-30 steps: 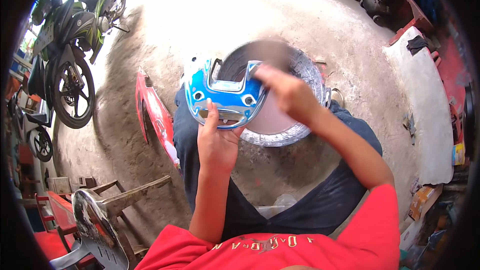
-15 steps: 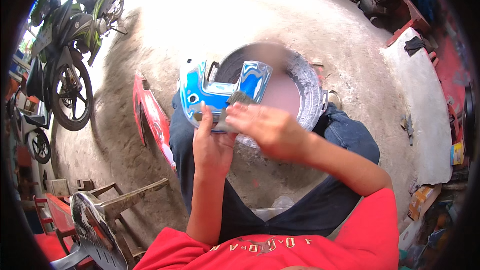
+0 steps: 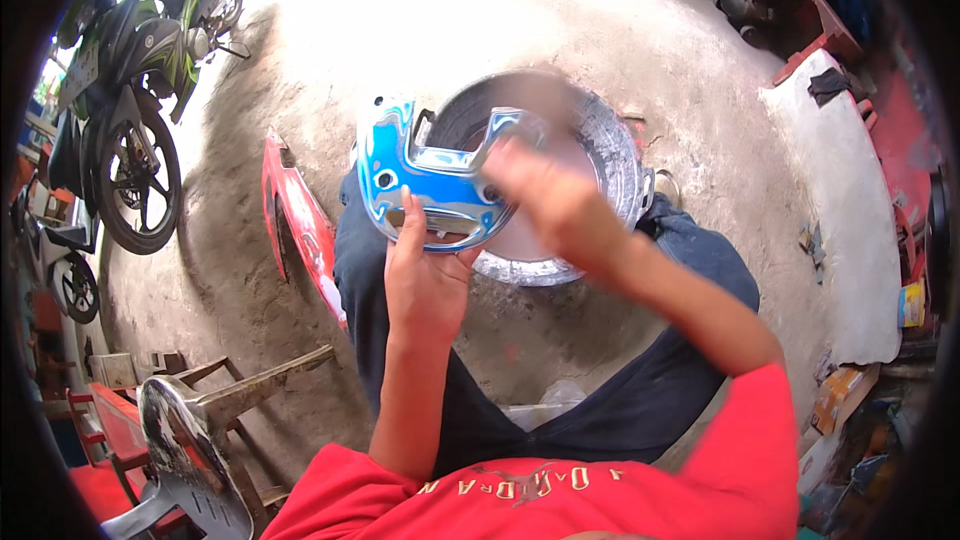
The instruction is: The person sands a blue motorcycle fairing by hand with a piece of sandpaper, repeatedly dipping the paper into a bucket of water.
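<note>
My left hand (image 3: 425, 290) grips the lower edge of a blue, U-shaped motorcycle body panel (image 3: 440, 188), thumb on top and fingers beneath. The panel's paint is worn through in white and grey bands, and it has round holes. My right hand (image 3: 565, 205), blurred by motion, is over the panel's right arm. Under its fingertips a grey piece of sandpaper (image 3: 520, 128) shows, smeared; the earlier frame shows it more sharply. Behind and below the panel stands a round, grey-streaked basin (image 3: 622, 165) holding cloudy pinkish liquid. The panel hides part of its near left side.
A red body panel (image 3: 305, 215) lies on the concrete floor to the left. Farther left stands a black-and-green motorcycle (image 3: 140, 100). A worn chair (image 3: 195, 450) is at the lower left. Along the right run a pale slab (image 3: 850, 230) and a cardboard box (image 3: 845, 398).
My right hand has moved from the panel's lower middle up and away, onto its right arm. The panel's lower right hole is now uncovered. My left hand keeps its grip.
</note>
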Tool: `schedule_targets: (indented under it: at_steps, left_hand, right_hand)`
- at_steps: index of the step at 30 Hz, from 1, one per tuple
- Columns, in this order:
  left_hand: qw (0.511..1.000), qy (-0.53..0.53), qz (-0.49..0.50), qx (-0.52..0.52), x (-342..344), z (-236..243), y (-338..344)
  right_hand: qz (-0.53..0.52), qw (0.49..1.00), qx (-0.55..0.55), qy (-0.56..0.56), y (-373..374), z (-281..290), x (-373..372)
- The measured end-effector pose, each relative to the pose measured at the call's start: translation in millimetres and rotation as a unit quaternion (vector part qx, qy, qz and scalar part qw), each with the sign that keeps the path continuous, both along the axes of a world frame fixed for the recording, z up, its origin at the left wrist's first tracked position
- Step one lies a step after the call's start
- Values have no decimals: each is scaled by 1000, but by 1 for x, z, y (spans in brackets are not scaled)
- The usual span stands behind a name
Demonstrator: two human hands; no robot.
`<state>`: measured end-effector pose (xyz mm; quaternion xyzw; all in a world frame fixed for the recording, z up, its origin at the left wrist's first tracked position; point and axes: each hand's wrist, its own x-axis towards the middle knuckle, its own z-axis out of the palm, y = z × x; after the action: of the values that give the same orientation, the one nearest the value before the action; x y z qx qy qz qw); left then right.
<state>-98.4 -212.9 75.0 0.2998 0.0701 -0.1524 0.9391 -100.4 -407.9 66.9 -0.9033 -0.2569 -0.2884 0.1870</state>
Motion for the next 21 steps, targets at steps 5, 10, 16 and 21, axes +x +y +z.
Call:
schedule_targets:
  at_steps: [5,10,16,21]
  left_hand:
    - [999,19,-37,-9,-1,3,0]
    - [998,27,-42,-21,6,-10,9]
    - [999,30,-8,-37,2,1,1]
    - [996,4,-27,-83,7,-14,14]
  right_hand:
    - [-50,992,70,94,-33,2,20]
    - [61,997,-42,-18,21,12,-23]
    - [-56,998,-9,1,-21,1,16]
    - [31,999,9,21,7,16,-5]
